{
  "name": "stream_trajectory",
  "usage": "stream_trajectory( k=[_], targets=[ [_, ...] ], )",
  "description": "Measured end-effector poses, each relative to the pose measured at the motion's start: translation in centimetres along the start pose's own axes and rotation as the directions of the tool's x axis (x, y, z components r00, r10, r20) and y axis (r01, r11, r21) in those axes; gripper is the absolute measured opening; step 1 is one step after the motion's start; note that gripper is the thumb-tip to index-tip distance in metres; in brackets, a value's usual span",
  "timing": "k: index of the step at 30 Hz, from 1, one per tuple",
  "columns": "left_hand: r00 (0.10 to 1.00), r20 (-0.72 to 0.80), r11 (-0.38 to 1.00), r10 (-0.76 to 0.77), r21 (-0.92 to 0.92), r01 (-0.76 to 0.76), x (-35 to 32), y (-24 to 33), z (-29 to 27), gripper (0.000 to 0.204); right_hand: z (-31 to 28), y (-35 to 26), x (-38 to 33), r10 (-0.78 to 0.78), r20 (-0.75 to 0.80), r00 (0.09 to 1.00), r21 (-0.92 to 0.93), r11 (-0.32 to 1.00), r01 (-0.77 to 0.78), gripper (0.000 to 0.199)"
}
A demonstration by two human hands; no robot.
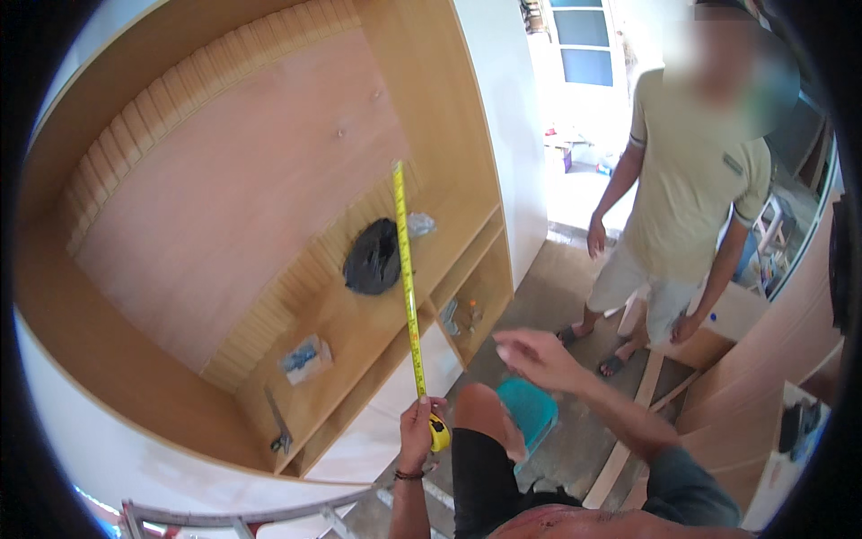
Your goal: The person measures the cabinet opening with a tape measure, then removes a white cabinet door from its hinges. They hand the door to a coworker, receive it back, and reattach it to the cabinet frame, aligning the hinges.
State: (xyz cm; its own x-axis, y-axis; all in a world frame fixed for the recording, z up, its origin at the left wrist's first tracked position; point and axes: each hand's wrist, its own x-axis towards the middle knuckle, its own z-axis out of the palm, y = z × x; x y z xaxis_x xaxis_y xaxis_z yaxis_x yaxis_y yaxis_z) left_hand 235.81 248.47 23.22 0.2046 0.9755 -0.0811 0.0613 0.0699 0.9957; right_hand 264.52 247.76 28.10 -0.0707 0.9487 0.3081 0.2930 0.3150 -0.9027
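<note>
My left hand [415, 433] is closed round a yellow and black tape measure [438, 433]. Its yellow blade [406, 269] is drawn out a long way and rises past the wooden wall unit [364, 359], its far end free in front of the pink back panel. To the right, above my raised knee, my right hand [543, 357] is held in the air with its fingers stretched loosely leftward, slightly blurred and holding nothing. Beyond the blade a black plastic bag [373, 258] lies on the unit's shelf, with a clear crumpled bag [420, 224] beside it.
A small box [305, 359] and a hammer-like tool [278, 420] lie on the shelf. A teal plastic stool [528, 413] stands by my knee. A metal ladder [238, 525] is below. Another person [691, 180] stands at the right, near wooden boards [628, 431] on the floor.
</note>
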Motion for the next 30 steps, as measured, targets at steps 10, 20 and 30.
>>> stream_trajectory(
  k=[10,20,30],
  targets=[
    [0.997,-0.017,0.874,0.079,0.482,-0.061,20.5,35.5,-6.4,0.036,-2.6,-20.6,41.1,0.046,-0.071,0.996,0.668,0.744,0.014,0.022],
    [0.88,-0.175,0.396,0.441,0.918,-0.015,21.9,68.3,-11.3,0.029,-16.2,-38.9,64.0,0.005,-0.316,0.949,0.714,0.659,0.234,0.03],
    [0.69,-0.051,-0.048,0.722,0.991,0.124,24.4,82.9,-9.4,0.035,-31.7,-42.1,80.5,0.095,-0.48,0.872,0.687,0.659,0.306,0.024]
  ],
)
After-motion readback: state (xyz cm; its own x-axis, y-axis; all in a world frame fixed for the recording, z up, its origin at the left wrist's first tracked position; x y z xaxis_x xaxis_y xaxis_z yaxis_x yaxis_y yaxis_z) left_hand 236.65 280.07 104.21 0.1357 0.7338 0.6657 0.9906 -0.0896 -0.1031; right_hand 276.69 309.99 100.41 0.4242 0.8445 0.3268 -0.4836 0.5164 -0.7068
